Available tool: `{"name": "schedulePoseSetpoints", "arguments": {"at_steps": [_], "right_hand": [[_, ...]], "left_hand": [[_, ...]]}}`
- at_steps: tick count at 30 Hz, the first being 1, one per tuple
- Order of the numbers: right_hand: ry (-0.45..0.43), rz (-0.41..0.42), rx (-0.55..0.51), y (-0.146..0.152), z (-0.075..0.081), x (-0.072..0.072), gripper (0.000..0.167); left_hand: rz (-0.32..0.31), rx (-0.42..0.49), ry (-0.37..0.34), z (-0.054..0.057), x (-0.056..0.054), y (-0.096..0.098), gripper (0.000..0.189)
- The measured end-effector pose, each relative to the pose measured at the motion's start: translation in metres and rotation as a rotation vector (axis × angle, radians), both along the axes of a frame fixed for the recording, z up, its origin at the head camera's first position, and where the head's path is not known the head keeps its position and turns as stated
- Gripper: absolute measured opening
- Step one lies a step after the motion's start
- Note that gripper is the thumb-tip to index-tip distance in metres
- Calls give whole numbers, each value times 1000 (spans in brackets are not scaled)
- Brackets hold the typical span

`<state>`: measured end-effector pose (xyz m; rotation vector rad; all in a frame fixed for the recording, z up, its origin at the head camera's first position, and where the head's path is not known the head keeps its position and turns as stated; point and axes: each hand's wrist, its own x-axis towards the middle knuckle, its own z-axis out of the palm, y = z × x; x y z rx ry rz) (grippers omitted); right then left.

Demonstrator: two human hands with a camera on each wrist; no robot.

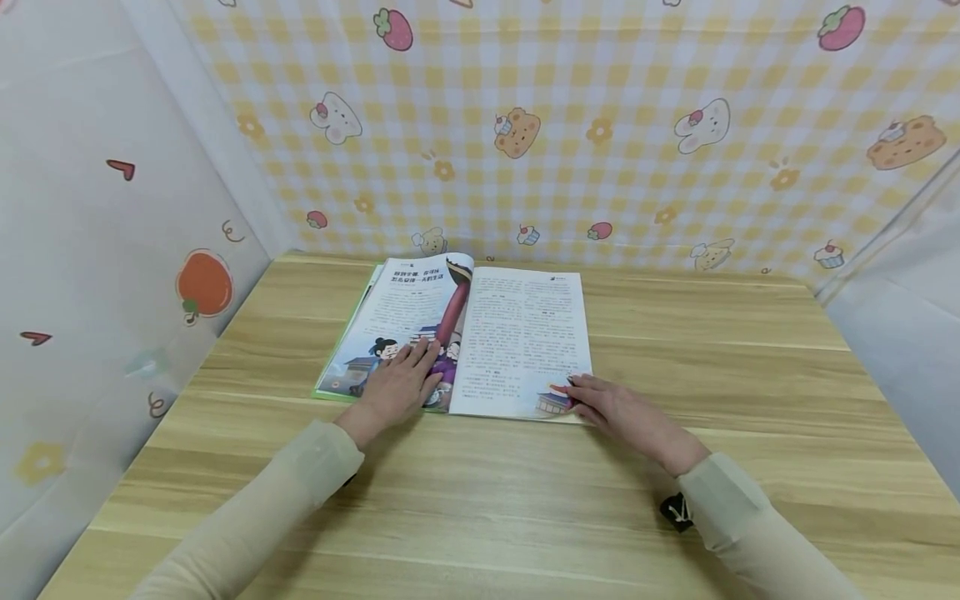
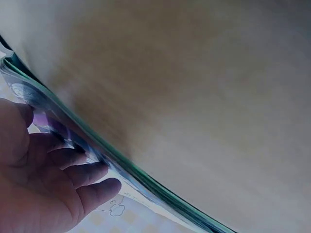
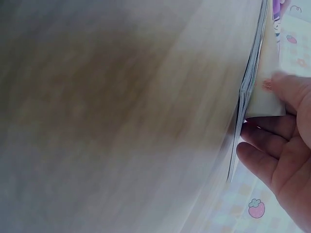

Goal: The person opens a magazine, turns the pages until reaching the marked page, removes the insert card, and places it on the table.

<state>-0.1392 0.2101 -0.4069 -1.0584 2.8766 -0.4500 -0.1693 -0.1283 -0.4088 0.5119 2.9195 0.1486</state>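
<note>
An open magazine (image 1: 491, 342) lies toward twelve o'clock on a wood-grain table (image 1: 487, 500). At its eight o'clock, the left hand (image 1: 397, 383) lies flat, fingers slightly spread; at four, the right hand (image 1: 618, 408) pinches a page corner (image 3: 266, 106) between thumb and fingers. Even pressure and a light pinch should spare the paper (it looks thin) from creasing. The right page (image 1: 525, 333) is mostly text; cartoon figures (image 1: 385, 350) brighten the left page (image 1: 397, 312).

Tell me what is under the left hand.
The left page of the open magazine is under the left hand. Around it show a dark-haired cartoon figure and a blue-roofed building; anything directly beneath is covered.
</note>
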Motion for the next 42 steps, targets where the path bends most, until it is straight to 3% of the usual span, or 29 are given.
{"name": "schedulePoseSetpoints", "arguments": {"at_steps": [20,35,42], "right_hand": [[-19,-8,-20,1,2,-1,37],[35,22,-64,5,-2,-3,33],[52,22,-73,6,-1,-1,31]], "left_hand": [[12,-86,-86,6,-4,8,59],[14,-77,-89,8,-2,8,59],[-1,-45,-57,8,0,6,59]]}}
